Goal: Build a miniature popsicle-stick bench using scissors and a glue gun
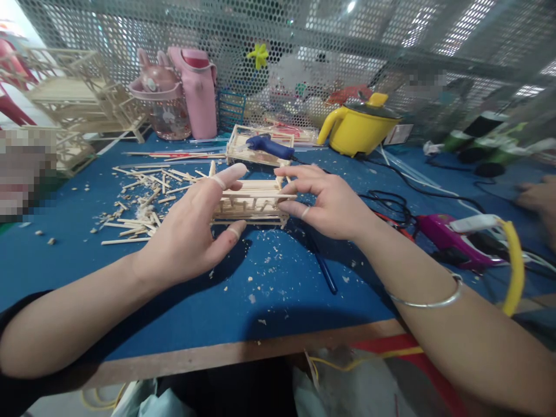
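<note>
A small frame built of wooden sticks (254,202) stands on the blue table top (278,289) in the middle. My left hand (191,229) grips its left end, with the thumb low at the front and the fingers over the top. From the right, my right hand (324,200) pinches its right end with the fingertips. That wrist wears a silver bangle (428,301).
Loose wooden sticks and chips (143,202) lie at the left. A blue glue gun (269,146) rests on a stick tray behind. Farther back stand pink bottles (195,92), a yellow pot (358,127) and stick models (78,92). A pink tool (452,237), cables and another person's hand (538,200) are at the right.
</note>
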`<state>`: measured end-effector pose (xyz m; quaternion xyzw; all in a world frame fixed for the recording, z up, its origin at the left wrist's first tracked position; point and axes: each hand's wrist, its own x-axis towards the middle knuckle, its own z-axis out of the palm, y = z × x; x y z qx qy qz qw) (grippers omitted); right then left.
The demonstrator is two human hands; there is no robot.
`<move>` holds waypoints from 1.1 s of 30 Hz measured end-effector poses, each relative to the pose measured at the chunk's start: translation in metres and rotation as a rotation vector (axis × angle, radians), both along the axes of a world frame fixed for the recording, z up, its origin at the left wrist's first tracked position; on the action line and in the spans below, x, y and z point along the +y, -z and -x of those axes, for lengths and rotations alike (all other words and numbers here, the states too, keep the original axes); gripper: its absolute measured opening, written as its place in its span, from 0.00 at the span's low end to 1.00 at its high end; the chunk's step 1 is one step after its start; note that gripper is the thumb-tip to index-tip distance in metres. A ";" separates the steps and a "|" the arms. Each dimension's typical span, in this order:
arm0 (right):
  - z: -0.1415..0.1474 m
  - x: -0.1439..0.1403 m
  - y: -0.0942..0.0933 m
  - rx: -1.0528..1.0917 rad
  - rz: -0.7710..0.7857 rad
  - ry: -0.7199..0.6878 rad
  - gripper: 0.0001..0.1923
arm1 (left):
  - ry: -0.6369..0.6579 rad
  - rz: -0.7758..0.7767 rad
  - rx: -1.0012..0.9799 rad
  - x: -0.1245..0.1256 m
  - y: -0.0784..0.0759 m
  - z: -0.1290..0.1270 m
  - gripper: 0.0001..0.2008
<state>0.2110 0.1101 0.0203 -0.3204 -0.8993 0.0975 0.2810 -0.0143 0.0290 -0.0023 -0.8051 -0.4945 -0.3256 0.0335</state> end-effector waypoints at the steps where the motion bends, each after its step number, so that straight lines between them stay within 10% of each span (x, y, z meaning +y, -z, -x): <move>1: 0.000 0.000 0.000 0.006 0.009 -0.001 0.04 | 0.001 0.001 -0.001 0.000 0.000 0.000 0.33; 17: -0.004 -0.005 0.002 -0.009 0.021 -0.033 0.19 | 0.005 0.005 -0.009 -0.001 0.001 0.000 0.33; 33: 0.006 -0.009 0.011 0.038 -0.062 0.105 0.12 | 0.003 -0.037 0.079 0.005 -0.008 -0.013 0.33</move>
